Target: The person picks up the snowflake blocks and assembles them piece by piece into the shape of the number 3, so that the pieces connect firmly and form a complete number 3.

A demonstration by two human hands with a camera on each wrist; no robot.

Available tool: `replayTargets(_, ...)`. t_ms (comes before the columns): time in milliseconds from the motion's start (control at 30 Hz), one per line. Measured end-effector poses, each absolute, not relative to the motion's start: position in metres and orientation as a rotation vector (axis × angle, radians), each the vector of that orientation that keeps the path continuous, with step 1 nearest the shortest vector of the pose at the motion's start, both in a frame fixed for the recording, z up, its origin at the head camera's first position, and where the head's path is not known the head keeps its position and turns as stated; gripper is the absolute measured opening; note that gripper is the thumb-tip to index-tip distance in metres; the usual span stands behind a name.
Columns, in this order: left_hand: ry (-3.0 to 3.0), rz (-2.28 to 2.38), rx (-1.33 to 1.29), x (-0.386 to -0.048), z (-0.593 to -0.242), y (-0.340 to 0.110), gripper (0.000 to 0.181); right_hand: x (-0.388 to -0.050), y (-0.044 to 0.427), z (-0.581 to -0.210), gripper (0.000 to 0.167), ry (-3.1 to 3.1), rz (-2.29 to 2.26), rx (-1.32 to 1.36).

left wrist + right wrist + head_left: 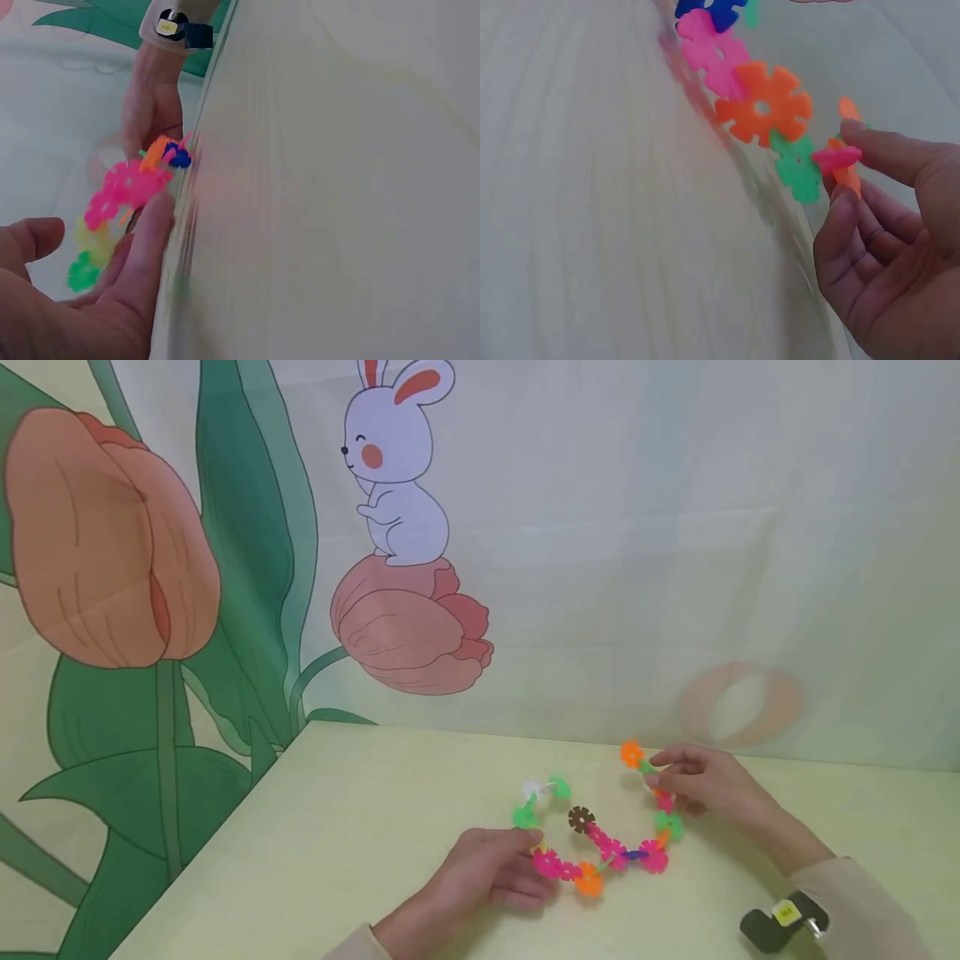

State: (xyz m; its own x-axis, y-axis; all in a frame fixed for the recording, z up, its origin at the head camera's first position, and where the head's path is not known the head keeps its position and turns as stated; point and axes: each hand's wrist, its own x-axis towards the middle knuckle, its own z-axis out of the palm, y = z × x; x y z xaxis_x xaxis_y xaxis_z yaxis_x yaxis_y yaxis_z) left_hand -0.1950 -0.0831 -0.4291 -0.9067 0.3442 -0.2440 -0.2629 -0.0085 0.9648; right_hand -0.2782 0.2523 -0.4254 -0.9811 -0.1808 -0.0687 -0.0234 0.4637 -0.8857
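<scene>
A chain of linked plastic snowflake discs (pixel 588 881) in pink, orange, green, yellow, white and blue curves between the two hands. One branch runs inward to a brown disc (pixel 581 819). At the chain's left part, the left hand (pixel 487 872) lies against it near a yellow disc (pixel 94 240), with straight fingers beside the pieces and the thumb apart in the left wrist view. The right hand (pixel 697 781) pinches the right end, close to an orange disc (pixel 632 754). In the right wrist view, green (pixel 799 169) and pink discs hang by its fingertips.
The pale tabletop (pixel 300 843) spreads under both hands. Behind it hangs a cloth backdrop (pixel 600 568) printed with tulips and a white rabbit. A dark wrist device (pixel 783 920) sits on the right sleeve.
</scene>
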Motion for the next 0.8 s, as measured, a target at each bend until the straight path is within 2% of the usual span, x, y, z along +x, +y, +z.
replayTargets(133,1.863,1.758,0.127,-0.191,-0.428,-0.086,0.042,-0.280,0.259,-0.429,0.061,2.559,-1.538,-0.138)
replayTargets(367,2.096,1.365,0.195,-0.171,-0.415,-0.083,0.040,-0.281,0.262,-0.432,0.057,2.566,-1.597,-0.145)
replayTargets(467,2.201,1.311,0.274,-0.164,-0.408,-0.081,0.032,-0.277,0.262,-0.431,0.058,2.603,-1.506,-0.156)
replayTargets(600,2.411,1.223,0.600,-0.168,-0.400,-0.084,0.005,-0.268,0.264,-0.426,0.060,2.621,-1.344,-0.185)
replayTargets(700,2.638,0.973,0.837,-0.173,-0.397,-0.086,0.026,-0.258,0.268,-0.422,0.066,2.623,-1.223,-0.200)
replayTargets(800,2.802,0.676,0.945,-0.175,-0.398,-0.083,0.042,-0.249,0.273,-0.421,0.073,2.589,-1.172,-0.214)
